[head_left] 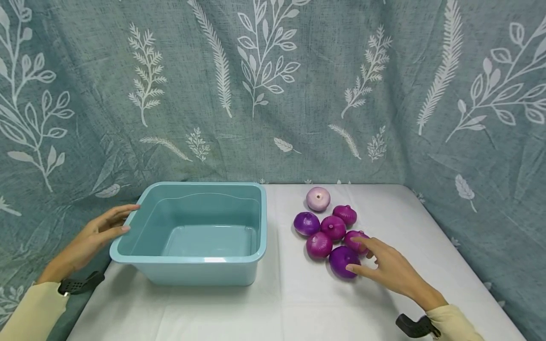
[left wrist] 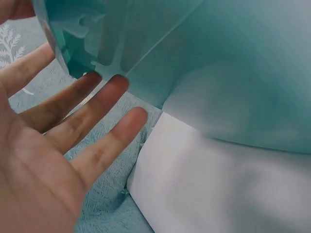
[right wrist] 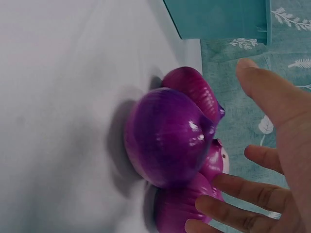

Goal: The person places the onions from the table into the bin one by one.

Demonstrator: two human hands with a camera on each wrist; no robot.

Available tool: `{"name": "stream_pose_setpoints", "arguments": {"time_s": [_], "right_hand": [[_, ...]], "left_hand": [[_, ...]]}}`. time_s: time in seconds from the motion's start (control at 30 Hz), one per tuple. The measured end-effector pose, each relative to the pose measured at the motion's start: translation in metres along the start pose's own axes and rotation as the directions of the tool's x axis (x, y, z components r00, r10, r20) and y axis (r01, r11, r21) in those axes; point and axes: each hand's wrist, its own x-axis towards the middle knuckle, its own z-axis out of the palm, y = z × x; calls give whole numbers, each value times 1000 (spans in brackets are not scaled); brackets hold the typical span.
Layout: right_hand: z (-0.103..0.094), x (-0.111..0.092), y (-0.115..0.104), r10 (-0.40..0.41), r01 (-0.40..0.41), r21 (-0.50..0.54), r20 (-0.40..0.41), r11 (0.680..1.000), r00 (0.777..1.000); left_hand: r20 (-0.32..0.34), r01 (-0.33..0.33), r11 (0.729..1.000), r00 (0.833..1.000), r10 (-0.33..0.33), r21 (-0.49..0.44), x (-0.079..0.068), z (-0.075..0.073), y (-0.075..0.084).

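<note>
My left hand [head_left: 91,239] is at the left rim of a light teal plastic basin [head_left: 200,273], its fingertips and thumb touching the edge. In the left wrist view its fingers reach loosely extended beneath the rim. My right hand [head_left: 392,269] hovers over the front right of a cluster of onions, thumb and fingers spread around a large dark purple onion [head_left: 342,261]. The right wrist view shows a gap between the palm and that onion [right wrist: 165,138]. Beside it, partly hidden by the fingers, lies a magenta onion [head_left: 355,240].
Several more onions are bunched behind, including a violet one [head_left: 306,223], a reddish-purple one [head_left: 319,245] and a pale pink one [head_left: 318,199] at the back. A white cloth [head_left: 213,312] covers the table. A leaf-patterned green curtain [head_left: 315,94] stands behind and at both sides.
</note>
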Motion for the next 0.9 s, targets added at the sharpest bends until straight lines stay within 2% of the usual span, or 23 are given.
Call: {"name": "stream_pose_setpoints", "arguments": {"time_s": [0.1, 0.27, 0.47, 0.63, 0.9], "right_hand": [[7, 0, -1, -8, 8, 14, 2, 1000, 1000], [18, 0, -1, 4, -4, 2, 7, 1000, 1000], [27, 1, 0, -8, 7, -37, -25, 999, 1000], [30, 0, 0, 29, -32, -61, -42, 998, 999], [36, -2, 4, 13, -16, -49, -75, 999, 997]], "left_hand": [[26, 30, 999, 999, -29, -44, -1, -1, -1], [70, 45, 993, 997, -37, -108, -2, -2, -4], [79, 69, 992, 995, -61, -109, -2, -3, -5], [94, 81, 991, 993, -71, -108, -4, -4, -6], [108, 89, 987, 991, -75, -131, -5, -5, -7]]}}
